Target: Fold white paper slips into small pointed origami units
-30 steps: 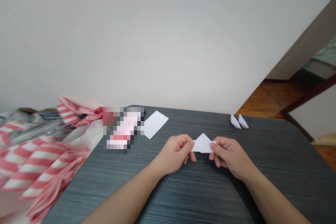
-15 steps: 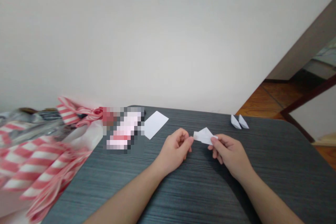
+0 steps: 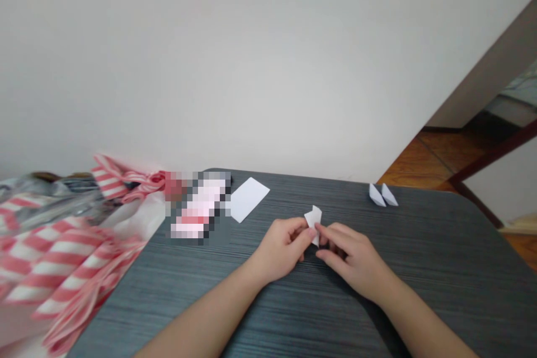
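Above the dark table, a small piece of folded white paper stands upright between my hands. My left hand is closed on its lower left part, thumb in front. From the right, the index fingertip of my right hand touches the paper's edge, while the thumb is held apart below it. The other right fingers are partly hidden behind. Two folded white paper boats lie side by side near the far right edge of the table. To the left is a flat white sheet of paper.
The dark wood-grain table backs against a white wall. A blurred-out object, pink and white, lies at the table's left edge. Red-and-white striped cloth is heaped left of the table. Wooden floor shows at the right.
The folded paper has turned from lying sideways to upright and shifted left. My left hand now grips it lower down. My right thumb has come off it, and the right hand has moved left.
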